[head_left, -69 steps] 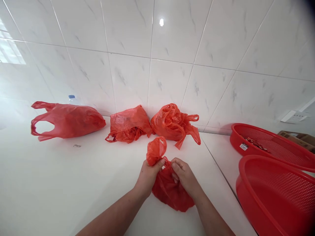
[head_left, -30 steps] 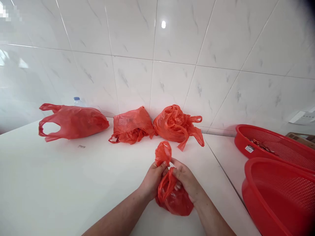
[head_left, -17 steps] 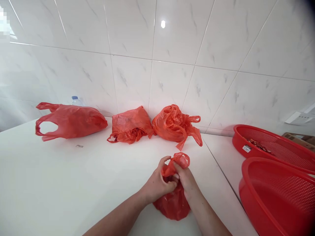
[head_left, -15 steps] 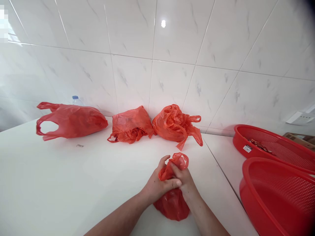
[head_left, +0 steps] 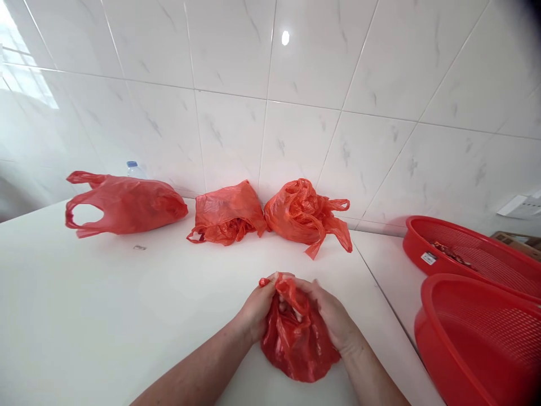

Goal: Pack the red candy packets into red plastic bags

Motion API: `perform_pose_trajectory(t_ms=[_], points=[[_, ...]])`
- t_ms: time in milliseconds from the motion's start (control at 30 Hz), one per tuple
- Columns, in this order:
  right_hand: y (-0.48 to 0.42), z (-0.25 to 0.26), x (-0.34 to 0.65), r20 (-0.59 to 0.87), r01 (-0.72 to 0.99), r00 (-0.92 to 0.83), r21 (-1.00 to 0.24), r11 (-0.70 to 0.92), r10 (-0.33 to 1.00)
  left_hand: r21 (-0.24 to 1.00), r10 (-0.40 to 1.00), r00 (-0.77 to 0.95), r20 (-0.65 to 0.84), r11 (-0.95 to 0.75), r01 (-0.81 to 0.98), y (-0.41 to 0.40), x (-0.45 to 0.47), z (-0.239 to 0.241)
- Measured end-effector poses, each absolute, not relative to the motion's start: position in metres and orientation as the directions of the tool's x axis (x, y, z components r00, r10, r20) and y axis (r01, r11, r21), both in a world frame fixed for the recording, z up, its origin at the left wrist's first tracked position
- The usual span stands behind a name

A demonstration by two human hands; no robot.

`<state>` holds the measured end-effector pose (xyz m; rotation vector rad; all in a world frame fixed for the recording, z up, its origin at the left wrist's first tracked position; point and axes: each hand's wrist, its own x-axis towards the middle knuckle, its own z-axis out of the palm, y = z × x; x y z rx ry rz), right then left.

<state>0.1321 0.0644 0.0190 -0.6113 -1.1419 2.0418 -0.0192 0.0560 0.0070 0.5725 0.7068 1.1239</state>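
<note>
Near three red bags (head_left: 228,206) and two baskets (head_left: 439,344), left hand (head_left: 257,307) and right hand (head_left: 332,313) clasp another bag (head_left: 300,352).

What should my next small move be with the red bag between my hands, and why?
I'd probably draw the red bag's gathered top a bit tighter: your left hand pinches it, your right hand curves around the other side, and a loose strip of plastic hangs between them. Whether there's a knot, I can't tell.
</note>
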Motion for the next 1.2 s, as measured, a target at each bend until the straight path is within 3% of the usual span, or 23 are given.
perform_pose_trajectory(t_ms=[200, 333, 433, 533, 667, 767, 933, 1100, 1200], points=[[0.067, 0.013, 0.127, -0.018, -0.206, -0.559, -0.965, -0.159, 0.829, 0.636, 0.951, 0.247, -0.186, 0.308, -0.707, 0.054, -0.019, 0.004], [0.069, 0.008, 0.123, -0.024, 0.02, -0.383, -1.0, -0.018, 0.924, 0.769, 0.965, 0.261, -0.034, 0.192, -0.61, 0.051, -0.019, 0.007], [0.069, 0.008, 0.119, -0.008, 0.121, -0.271, -0.992, 0.026, 0.963, 0.889, 0.975, 0.22, -0.007, 0.106, -0.445, 0.051, -0.021, 0.009], [0.068, 0.012, 0.122, -0.003, 0.072, -0.324, -0.997, 0.022, 0.946, 0.937, 0.99, 0.143, -0.006, 0.056, -0.344, 0.053, -0.023, 0.009], [0.069, 0.016, 0.132, -0.023, -0.168, -0.549, -0.976, -0.138, 0.835, 0.954, 0.994, 0.102, 0.034, -0.002, -0.301, 0.057, -0.025, 0.006], [0.07, 0.015, 0.136, -0.043, -0.188, -0.582, -0.964, -0.186, 0.812, 0.975, 0.994, 0.06, 0.088, -0.073, -0.212, 0.057, -0.026, 0.002], [0.07, 0.01, 0.126, -0.062, -0.049, -0.465, -0.994, -0.095, 0.883, 0.984, 0.984, -0.002, 0.176, -0.176, -0.018, 0.051, -0.021, 0.003], [0.075, 0.001, 0.121, 0.005, 0.11, -0.171, -0.994, 0.024, 0.985, 0.977, 0.965, 0.156, 0.212, -0.214, -0.003, 0.043, -0.016, 0.009], [0.076, 0.001, 0.125, 0.04, 0.114, -0.128, -0.992, 0.055, 0.991, 0.966, 0.948, 0.195, 0.252, -0.259, 0.012, 0.043, -0.016, 0.008]])
